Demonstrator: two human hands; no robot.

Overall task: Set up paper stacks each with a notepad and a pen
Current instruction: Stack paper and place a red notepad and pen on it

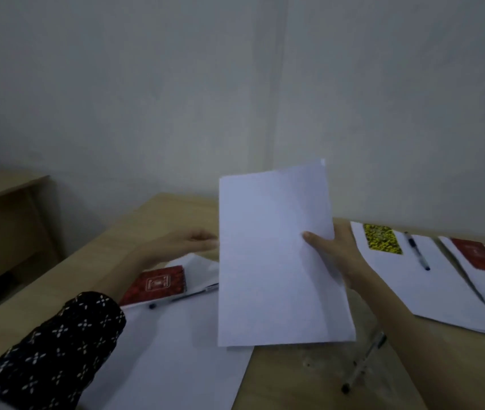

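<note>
Wooden desk (pixel 309 380) by a grey wall: right hand (pixel 334 255) grips a paper sheaf (pixel 276 255), thumb in front, held upright above the desk. Left hand (pixel 182 242), fingers relaxed & empty, reaches just left of it; red notepad (pixel 155 285) w/ pen (pixel 182 297) lie below those fingers. Step looks like squaring a new stack; next, lay it flat near the loose pen (pixel 363 362) under the right wrist.
</note>
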